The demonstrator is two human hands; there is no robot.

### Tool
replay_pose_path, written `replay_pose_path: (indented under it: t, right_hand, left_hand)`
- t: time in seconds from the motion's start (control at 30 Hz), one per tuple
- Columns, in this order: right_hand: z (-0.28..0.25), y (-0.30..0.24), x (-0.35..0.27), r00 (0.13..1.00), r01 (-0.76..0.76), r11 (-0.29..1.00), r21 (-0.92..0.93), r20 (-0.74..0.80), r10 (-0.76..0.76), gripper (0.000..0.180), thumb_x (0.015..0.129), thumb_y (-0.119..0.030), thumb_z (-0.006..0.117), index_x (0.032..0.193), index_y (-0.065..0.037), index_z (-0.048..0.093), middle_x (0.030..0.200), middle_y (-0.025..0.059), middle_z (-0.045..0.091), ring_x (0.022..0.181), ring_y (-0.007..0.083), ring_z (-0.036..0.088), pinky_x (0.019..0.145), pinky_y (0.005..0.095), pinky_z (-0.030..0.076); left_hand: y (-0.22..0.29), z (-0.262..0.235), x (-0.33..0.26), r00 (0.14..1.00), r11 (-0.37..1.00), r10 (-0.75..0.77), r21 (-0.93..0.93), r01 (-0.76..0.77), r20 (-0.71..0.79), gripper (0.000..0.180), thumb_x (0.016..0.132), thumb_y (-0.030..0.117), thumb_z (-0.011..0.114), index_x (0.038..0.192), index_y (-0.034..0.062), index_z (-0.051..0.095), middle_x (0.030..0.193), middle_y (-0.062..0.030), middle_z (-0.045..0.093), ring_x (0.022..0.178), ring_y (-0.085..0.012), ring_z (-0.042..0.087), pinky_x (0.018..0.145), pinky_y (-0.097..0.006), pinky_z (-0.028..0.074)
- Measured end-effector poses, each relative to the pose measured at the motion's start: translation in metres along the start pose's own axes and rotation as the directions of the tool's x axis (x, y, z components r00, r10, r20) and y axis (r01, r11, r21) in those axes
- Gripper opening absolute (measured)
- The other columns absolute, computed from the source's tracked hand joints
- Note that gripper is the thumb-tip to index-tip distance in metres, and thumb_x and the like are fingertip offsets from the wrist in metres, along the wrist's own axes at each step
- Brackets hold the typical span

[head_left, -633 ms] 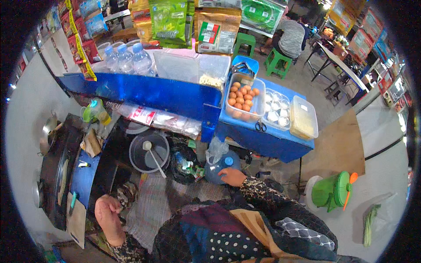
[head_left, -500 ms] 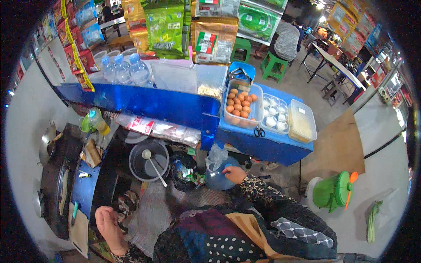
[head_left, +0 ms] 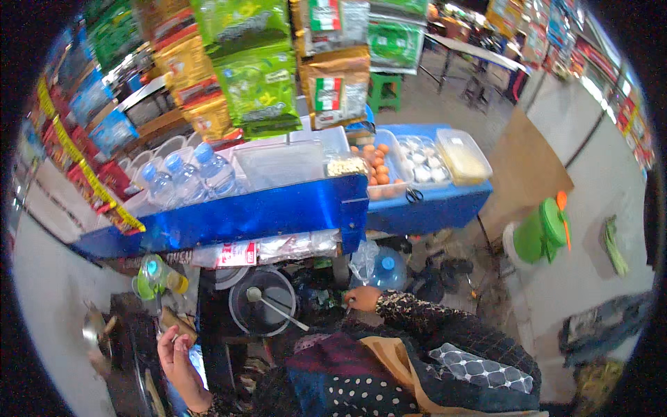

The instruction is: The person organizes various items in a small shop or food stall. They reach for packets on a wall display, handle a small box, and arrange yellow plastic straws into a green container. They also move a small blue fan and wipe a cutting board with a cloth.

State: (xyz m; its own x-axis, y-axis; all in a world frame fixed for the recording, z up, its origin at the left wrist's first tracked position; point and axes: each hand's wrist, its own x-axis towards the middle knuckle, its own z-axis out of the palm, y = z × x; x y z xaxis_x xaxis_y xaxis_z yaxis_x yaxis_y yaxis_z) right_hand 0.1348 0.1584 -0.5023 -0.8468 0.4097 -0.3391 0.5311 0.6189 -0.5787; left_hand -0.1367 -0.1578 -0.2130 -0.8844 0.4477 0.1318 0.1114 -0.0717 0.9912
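My left hand (head_left: 182, 370) is raised at the lower left with fingers apart, near a brown block-shaped thing (head_left: 175, 323) on the stove side. Nothing shows in it. My right hand (head_left: 363, 299) is closed low in the middle, just in front of a blue-capped water jug (head_left: 388, 270) and a clear plastic bag (head_left: 363, 263). A thin bit shows below its fingertips; what it is I cannot make out. Left of that hand stands a clear round tub (head_left: 240, 306) with a white ladle (head_left: 278, 308) resting across it.
A blue counter (head_left: 278, 217) runs ahead, with water bottles (head_left: 186, 174) on it and hanging sachets (head_left: 257, 87) above. Boxes of brown eggs (head_left: 379, 163) and white eggs (head_left: 424, 161) stand right of it. A green lidded bucket (head_left: 540, 233) with an orange spoon (head_left: 564, 222) stands at right.
The view has swung, so the counter sits lower. My right hand has come away from the jug toward my body. The fingers of my left hand have risen and spread.
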Motion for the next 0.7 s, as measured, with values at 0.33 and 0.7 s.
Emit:
replay_pose_path:
  t: [0.33,0.7]
  right_hand:
    - [-0.052,0.011,-0.065,0.958,-0.193,0.917,0.349,-0.137,0.253,0.027,0.080,-0.023,0.058,0.101,-0.007,0.062,0.101,0.0109,0.063,0.095,0.0253,0.059,0.083,0.0351,0.046]
    - [-0.301,0.119,0.087,0.606,0.012,0.997,0.074,-0.794,0.052,0.017,0.079,-0.013,0.055,0.091,-0.006,0.064,0.088,0.0162,0.063,0.082,0.0321,0.061,0.073,0.0400,0.048]
  left_hand:
    - [-0.008,0.070,0.072,0.950,0.990,0.049,-0.138,-0.006,0.310,0.016,0.089,0.010,0.054,0.101,0.0002,0.054,0.100,-0.0087,0.057,0.087,-0.0161,0.056,0.083,-0.029,0.045]
    - [-0.007,0.143,0.047,0.983,0.997,-0.069,0.039,0.063,0.171,0.011,0.089,0.008,0.053,0.098,0.0017,0.055,0.093,-0.0071,0.057,0.083,-0.0147,0.055,0.079,-0.026,0.045]
